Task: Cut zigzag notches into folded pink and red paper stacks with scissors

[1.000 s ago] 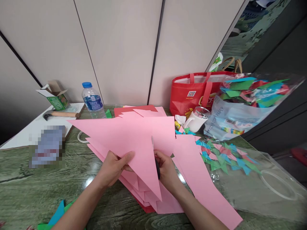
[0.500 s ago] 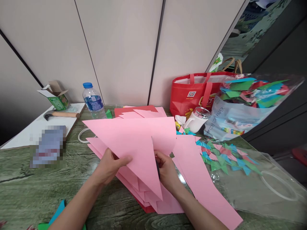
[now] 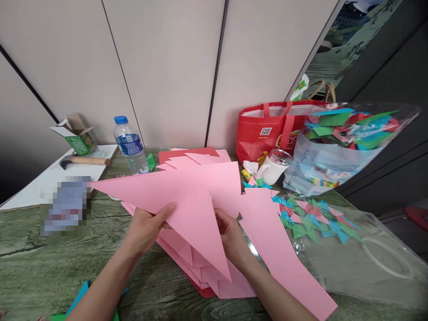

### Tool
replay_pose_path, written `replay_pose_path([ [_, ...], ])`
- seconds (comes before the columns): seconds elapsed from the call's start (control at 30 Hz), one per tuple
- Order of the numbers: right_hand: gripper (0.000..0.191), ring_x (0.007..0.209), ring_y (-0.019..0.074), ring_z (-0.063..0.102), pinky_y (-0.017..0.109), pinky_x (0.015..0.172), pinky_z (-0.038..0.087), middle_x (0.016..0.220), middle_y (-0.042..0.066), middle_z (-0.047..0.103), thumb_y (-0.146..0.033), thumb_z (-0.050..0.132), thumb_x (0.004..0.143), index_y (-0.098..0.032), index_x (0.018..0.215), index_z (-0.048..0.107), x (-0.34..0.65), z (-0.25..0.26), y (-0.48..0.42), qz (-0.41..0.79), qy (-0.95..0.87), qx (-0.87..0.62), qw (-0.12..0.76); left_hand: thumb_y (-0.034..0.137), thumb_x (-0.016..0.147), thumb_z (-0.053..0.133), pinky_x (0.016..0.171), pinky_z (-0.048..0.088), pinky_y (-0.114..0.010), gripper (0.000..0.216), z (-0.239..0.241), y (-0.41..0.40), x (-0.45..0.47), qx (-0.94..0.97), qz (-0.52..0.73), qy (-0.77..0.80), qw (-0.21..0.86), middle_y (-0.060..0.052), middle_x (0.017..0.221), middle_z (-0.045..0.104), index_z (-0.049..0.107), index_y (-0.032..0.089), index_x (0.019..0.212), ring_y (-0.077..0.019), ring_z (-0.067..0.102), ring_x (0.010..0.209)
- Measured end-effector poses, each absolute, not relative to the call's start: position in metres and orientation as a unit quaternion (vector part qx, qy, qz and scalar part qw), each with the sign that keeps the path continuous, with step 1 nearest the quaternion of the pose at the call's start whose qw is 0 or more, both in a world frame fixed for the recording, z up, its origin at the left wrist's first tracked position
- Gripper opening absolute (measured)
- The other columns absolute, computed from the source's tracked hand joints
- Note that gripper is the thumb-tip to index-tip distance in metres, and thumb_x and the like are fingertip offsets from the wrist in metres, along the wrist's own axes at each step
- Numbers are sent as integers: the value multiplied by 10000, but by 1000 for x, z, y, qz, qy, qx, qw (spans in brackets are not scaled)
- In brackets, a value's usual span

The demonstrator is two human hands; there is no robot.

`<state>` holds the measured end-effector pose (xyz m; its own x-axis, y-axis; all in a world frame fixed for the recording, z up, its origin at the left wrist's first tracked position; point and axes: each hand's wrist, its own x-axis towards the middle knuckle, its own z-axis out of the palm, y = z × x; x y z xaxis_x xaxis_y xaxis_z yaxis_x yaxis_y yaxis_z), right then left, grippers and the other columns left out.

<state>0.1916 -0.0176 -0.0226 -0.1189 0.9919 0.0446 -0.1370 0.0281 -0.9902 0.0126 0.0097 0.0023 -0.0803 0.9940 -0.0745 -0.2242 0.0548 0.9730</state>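
1. Pinching the large pink paper sheet [image 3: 187, 178] at its near-left edge, the person's left hand [image 3: 147, 229] is clamped on it, thumb on the upper face and the fingers mostly hidden underneath.
2. The right hand [image 3: 230, 234] is curled around scissors [image 3: 210, 195] at the slit in the sheet; only a sliver of blade shows, and the paper and fingers hide the rest.
3. The hands are apart, with the sheet spanning the gap. One long corner stretches left past the left hand, a pointed flap slants down between the hands to end near the right forearm, and the squarer end rises beyond the right fingers.
4. Below the sheet and between the forearms, a stack of pink paper [image 3: 187, 258] lies on the tabletop [image 3: 33, 272], with red paper [image 3: 209, 293] peeking out at its near edge.
5. Just right of the right hand, a long pink offcut [image 3: 284, 249] runs along the outer side of the forearm.
6. Farther right, multicoloured paper scraps [image 3: 310, 218] lie near a white mug [image 3: 272, 168] and a red tote bag [image 3: 252, 133].
7. Beyond the left hand, a blue-capped water bottle [image 3: 130, 145] stands beside a small green paper piece [image 3: 151, 161].
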Motion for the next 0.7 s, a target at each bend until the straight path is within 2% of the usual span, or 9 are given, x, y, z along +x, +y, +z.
replay_pose_path([
  [0.2,295,841,204,625,294,716,493,906,45,687,-115,663,609,-179,897,642,193,-22,-16,567,-499,-411,510,286,547,771,614,539,-284,461,2,9,12,407,540,473,565,-59,869,697,637,154,968,-208,626,768],
  [0.43,318,812,196,633,295,706,498,899,51,689,-117,662,599,-178,907,614,196,-21,-15,567,-479,-419,523,289,594,744,621,528,-278,273,-5,7,14,453,519,490,534,-45,791,679,651,149,809,-197,615,742],
  [0.7,246,775,186,636,274,671,493,854,43,691,-116,642,604,-178,836,590,196,-21,-14,570,-476,-418,524,289,575,752,627,523,-272,312,-2,8,15,432,527,487,547,-33,776,678,645,153,835,-199,620,748],
])
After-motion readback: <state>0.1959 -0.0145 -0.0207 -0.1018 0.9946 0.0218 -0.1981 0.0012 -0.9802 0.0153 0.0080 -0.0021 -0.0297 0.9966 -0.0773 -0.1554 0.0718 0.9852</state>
